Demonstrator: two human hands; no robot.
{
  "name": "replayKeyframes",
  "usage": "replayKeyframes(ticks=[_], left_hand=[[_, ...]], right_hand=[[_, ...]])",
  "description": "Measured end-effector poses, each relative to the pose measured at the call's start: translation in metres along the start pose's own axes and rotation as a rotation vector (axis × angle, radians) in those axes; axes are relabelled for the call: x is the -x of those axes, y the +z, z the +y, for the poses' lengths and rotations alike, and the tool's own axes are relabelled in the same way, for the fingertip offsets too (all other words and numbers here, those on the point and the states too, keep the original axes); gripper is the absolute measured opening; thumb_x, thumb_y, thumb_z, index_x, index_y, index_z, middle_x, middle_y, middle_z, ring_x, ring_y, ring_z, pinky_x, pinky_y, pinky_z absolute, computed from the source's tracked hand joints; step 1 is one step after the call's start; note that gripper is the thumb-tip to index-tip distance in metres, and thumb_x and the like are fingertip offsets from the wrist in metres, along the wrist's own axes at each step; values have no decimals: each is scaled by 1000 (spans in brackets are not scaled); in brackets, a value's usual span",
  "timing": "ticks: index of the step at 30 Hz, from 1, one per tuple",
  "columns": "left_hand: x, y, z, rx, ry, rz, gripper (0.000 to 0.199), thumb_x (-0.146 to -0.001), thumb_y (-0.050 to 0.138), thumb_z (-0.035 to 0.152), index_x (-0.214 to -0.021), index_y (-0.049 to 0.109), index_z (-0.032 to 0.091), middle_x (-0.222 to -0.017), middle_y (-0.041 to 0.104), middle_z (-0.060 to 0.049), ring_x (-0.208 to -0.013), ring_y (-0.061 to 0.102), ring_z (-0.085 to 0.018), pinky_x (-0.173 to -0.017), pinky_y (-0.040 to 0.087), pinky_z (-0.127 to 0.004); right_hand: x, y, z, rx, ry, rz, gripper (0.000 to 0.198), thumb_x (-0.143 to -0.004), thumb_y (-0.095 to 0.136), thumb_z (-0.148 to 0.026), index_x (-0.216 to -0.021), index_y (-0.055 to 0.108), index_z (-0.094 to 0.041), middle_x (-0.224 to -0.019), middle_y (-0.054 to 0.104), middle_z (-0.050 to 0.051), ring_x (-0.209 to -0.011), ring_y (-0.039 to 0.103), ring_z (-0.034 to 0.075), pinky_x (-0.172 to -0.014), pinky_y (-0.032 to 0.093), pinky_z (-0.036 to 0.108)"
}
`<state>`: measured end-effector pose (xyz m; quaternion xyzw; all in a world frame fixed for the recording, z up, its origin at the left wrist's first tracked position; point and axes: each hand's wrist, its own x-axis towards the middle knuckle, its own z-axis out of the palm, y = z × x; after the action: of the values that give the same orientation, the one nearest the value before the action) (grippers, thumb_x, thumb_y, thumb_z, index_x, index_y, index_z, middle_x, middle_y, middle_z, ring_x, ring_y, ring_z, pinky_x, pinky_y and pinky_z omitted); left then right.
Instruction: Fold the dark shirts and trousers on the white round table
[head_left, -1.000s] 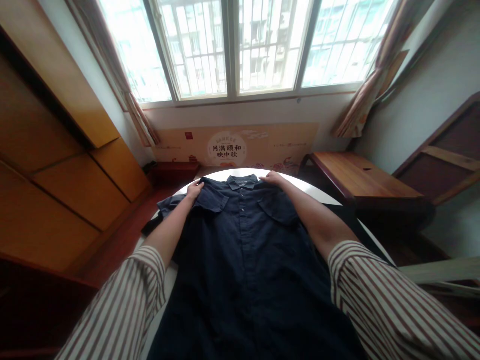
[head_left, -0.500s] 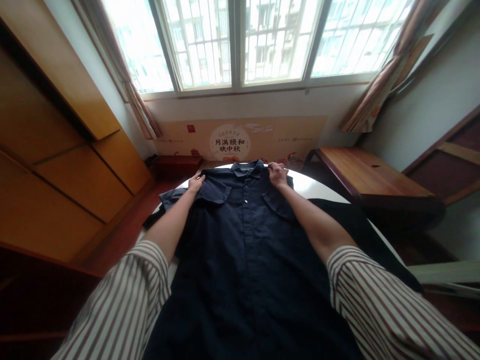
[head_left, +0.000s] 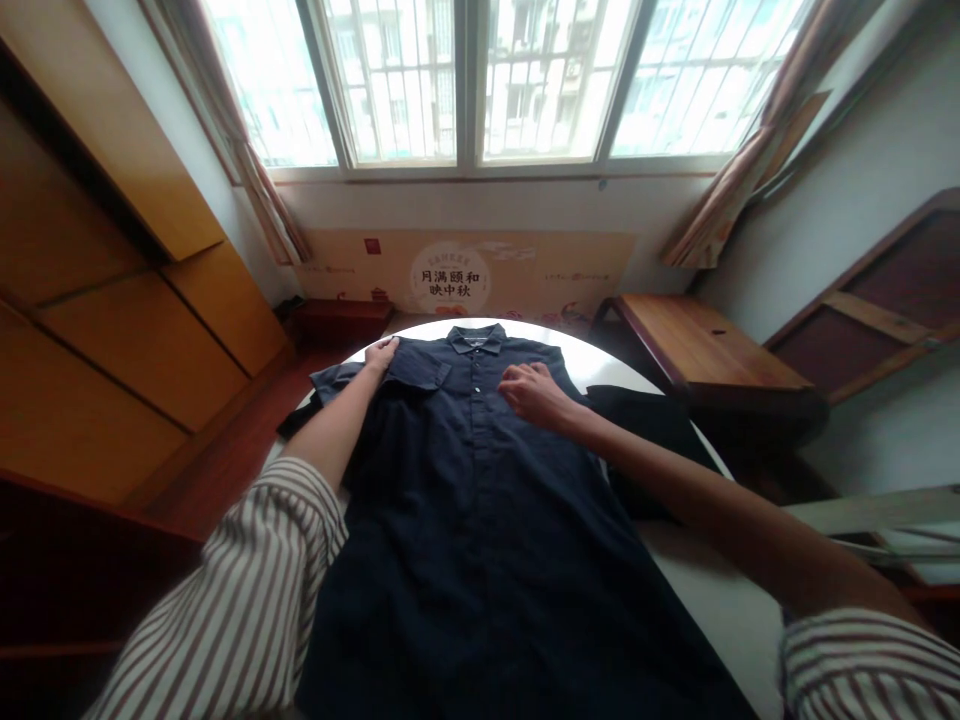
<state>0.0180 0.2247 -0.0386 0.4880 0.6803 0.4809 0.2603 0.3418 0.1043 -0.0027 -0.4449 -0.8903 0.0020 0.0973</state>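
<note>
A dark navy button-up shirt (head_left: 480, 480) lies front side up, its collar (head_left: 477, 340) toward the window. On the left, a short sleeve (head_left: 420, 372) is folded inward over the chest. My left hand (head_left: 381, 352) is closed on the shirt's left shoulder edge. Curled over the right side of the chest, my right hand (head_left: 534, 392) pinches the shirt's cloth; its fingertips are partly hidden. Under the shirt is a white round table (head_left: 705, 570). More dark cloth (head_left: 652, 430) lies to the right, and a greyish cloth (head_left: 334, 378) shows at the left.
A wooden-topped desk (head_left: 712, 345) stands to the right beyond the table. Orange-brown cabinets (head_left: 127, 350) line the left side. Ahead, a printed panel (head_left: 525, 270) leans below the barred window (head_left: 405, 90). A pale rail (head_left: 885, 510) is close on the right.
My right hand has moved from the right shoulder inward and nearer, onto the chest. My left hand still grips the left shoulder. The view has shifted slightly right.
</note>
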Motion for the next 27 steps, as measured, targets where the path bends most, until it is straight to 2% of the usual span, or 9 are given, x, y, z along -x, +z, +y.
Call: replayKeyframes(ticks=[3,6,9,11,14,18,21,24,27], left_hand=[[16,-14,20,-6,31,98,27,-89,61,18,-114,65,11,-116,64,-13,-110,62,-25,-94,51,-33],[57,-50,39,-27,291,74,30,-84,64,19,-114,66,17,-117,65,-9,-103,65,-19,-90,53,-27],[133,-104,41,-115,570,-128,27,-83,66,32,-109,70,24,-106,69,-6,-88,68,-19,-81,57,-29],[196,-144,28,-197,598,-281,22,-82,65,38,-101,74,31,-97,72,-4,-86,70,-20,-82,58,-31],[284,-194,-9,-304,641,-541,24,-79,69,38,-102,74,43,-97,74,-3,-90,71,-21,-81,59,-29],[359,-235,-67,-516,800,-645,62,-74,79,36,-132,59,41,-126,66,-4,-112,65,-24,-91,58,-31],[380,-244,-94,-589,875,-580,54,-87,68,26,-139,52,32,-136,59,-7,-120,61,-24,-99,55,-34],[382,-240,-100,-569,933,-493,46,-96,52,16,-140,50,30,-134,60,-8,-116,63,-21,-94,57,-30],[378,-231,-94,-592,986,-430,46,-96,44,10,-137,52,28,-126,63,-8,-112,64,-19,-93,58,-29]], right_hand=[[79,-28,-42,-37,-180,-215,19,-89,51,-13,-82,68,-18,-89,64,8,-87,55,21,-93,33,40],[162,-46,-76,-221,-197,-368,25,-95,46,-17,-86,69,-23,-86,64,5,-81,58,19,-82,42,35],[234,-44,-97,-365,-112,-383,26,-97,53,-37,-118,67,-30,-115,66,9,-108,60,24,-92,46,38],[275,-31,-102,-370,-77,-362,49,-91,62,-49,-138,55,-36,-137,58,9,-129,50,29,-105,41,47],[326,-5,-95,-302,-11,-244,69,-87,66,-50,-150,37,-43,-149,49,6,-138,42,33,-109,40,54],[369,20,-77,-181,5,76,62,-91,61,-30,-149,41,-39,-144,54,3,-132,51,29,-108,45,47],[379,23,-70,-157,-6,216,55,-91,56,-20,-145,49,-31,-144,54,3,-130,53,24,-107,48,37],[378,19,-71,-198,-6,193,55,-92,53,-15,-145,48,-29,-147,51,5,-132,52,23,-107,49,35],[376,14,-75,-226,-2,47,60,-91,49,-13,-149,43,-27,-152,44,6,-138,43,26,-109,46,42]])
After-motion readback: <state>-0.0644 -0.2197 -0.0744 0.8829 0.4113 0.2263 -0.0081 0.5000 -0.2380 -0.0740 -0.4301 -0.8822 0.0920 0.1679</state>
